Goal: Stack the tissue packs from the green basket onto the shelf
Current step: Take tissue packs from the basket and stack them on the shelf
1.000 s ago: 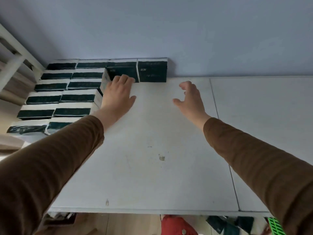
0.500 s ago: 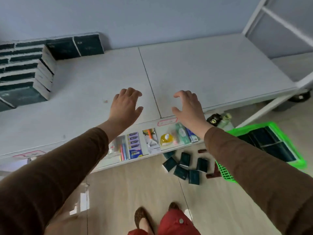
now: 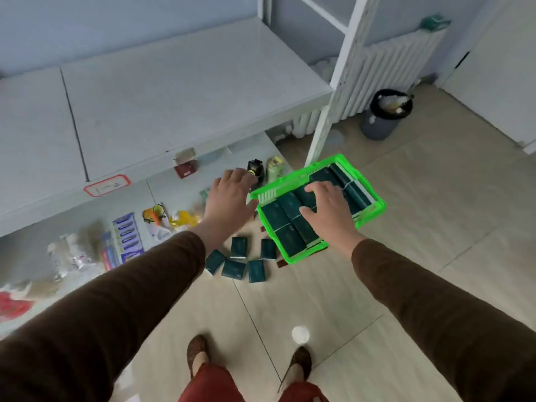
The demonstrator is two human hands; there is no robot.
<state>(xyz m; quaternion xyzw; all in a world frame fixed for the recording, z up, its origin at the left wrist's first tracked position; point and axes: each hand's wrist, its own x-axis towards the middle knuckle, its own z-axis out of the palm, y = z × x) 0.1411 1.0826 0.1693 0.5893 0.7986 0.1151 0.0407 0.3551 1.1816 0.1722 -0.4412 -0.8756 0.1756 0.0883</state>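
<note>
The green basket [image 3: 374, 211] stands on the floor at the foot of the white shelf [image 3: 174, 91], filled with several dark green tissue packs [image 3: 282, 211]. Several more dark packs [image 3: 242, 261] lie loose on the floor just left of the basket. My right hand [image 3: 326, 210] hovers over the basket with fingers spread, holding nothing. My left hand [image 3: 229, 198] reaches out beside the basket's left rim, fingers straight and empty. Both arms wear brown sleeves. The stacked packs on the shelf are out of view.
A lower shelf level [image 3: 124, 233] carries small packaged goods and bottles. A white upright post [image 3: 333, 91] rises behind the basket, with a radiator [image 3: 388, 74] and a dark waste bin [image 3: 385, 114] beyond. My feet [image 3: 200, 355] stand on tiled floor.
My view has swung from the shelf top down and right to the floor. Both hands left the shelf surface and now reach toward the green basket.
</note>
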